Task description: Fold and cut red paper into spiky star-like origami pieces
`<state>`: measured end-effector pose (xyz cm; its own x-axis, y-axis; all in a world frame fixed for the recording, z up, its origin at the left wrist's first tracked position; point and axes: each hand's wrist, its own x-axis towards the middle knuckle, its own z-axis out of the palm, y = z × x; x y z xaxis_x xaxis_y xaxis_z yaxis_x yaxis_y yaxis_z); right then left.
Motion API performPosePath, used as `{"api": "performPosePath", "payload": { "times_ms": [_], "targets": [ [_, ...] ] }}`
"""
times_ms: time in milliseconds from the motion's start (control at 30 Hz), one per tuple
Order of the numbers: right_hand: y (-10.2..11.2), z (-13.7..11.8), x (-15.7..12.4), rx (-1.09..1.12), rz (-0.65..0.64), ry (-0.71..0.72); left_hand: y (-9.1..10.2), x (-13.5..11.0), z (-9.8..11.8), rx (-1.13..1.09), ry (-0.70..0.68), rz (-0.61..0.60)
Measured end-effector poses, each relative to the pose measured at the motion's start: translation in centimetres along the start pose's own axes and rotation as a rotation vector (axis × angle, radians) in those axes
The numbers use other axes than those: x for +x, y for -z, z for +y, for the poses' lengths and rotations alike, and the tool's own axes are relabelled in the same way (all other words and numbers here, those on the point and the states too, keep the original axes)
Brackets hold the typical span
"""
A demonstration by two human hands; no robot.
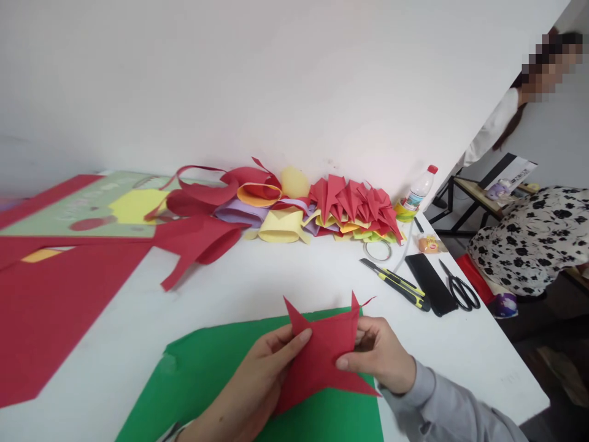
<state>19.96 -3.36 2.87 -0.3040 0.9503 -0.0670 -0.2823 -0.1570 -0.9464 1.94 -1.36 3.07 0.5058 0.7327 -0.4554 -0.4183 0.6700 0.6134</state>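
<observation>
A folded red paper piece (322,356) with pointed corners is held over a green sheet (202,380) near the table's front edge. My left hand (262,374) pinches its left side, thumb on top. My right hand (380,356) grips its right side with thumb and fingers closed on the paper. A grey sleeve covers my right wrist.
A pile of folded red, yellow and purple paper (322,212) lies by the wall. Large red sheets (50,294) cover the left. A utility knife (396,283), tape roll (377,250), black case (430,283), scissors (460,288) and bottle (419,189) sit right. A person (506,116) stands beyond the table.
</observation>
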Motion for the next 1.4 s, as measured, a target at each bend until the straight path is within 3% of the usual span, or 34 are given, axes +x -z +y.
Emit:
{"api": "performPosePath", "payload": {
  "times_ms": [100, 333, 500, 733, 967, 1033, 1067, 1133, 1200, 1233, 1300, 1400],
  "targets": [
    [0.1, 0.1, 0.0, 0.007, -0.004, -0.015, 0.0, -0.2, -0.1, 0.038, -0.046, 0.009],
    [0.8, -0.2, 0.2, 0.090, 0.126, 0.066, 0.9, -0.1, -0.5, 0.207, -0.033, 0.011],
    [0.9, -0.4, 0.2, 0.142, 0.115, 0.033, 1.0, 0.1, -0.5, 0.170, -0.002, 0.021],
    [1.4, -0.6, 0.5, 0.169, 0.256, 0.032, 1.5, 0.2, 0.1, 0.321, -0.126, 0.078],
    [1.4, -1.0, 0.8, 0.200, 0.318, 0.056, 1.7, 0.3, 0.9, 0.467, -0.197, 0.159],
    [1.4, -0.8, 0.8, 0.185, 0.357, 0.072, 1.9, 0.2, 0.9, 0.619, -0.335, 0.242],
    [1.4, -0.7, 0.8, 0.172, 0.377, 0.076, 2.0, 0.1, 0.8, 0.728, -0.480, 0.287],
    [1.1, -0.2, 0.7, 0.141, 0.403, 0.071, 2.2, -0.2, 0.4, 0.997, -0.886, 0.328],
    [0.6, 0.2, 0.5, 0.114, 0.392, 0.048, 2.4, -0.4, -0.2, 1.291, -1.283, 0.277],
    [0.2, 0.4, 0.4, 0.105, 0.374, 0.038, 2.4, -0.5, -0.5, 1.433, -1.407, 0.239],
    [-0.5, 0.6, 0.2, 0.095, 0.337, 0.036, 2.3, -0.5, -1.0, 1.649, -1.534, 0.211],
    [-1.3, 0.6, 0.0, 0.089, 0.261, 0.058, 2.2, -0.1, -1.4, 1.777, -1.550, 0.226]
  ]
}}
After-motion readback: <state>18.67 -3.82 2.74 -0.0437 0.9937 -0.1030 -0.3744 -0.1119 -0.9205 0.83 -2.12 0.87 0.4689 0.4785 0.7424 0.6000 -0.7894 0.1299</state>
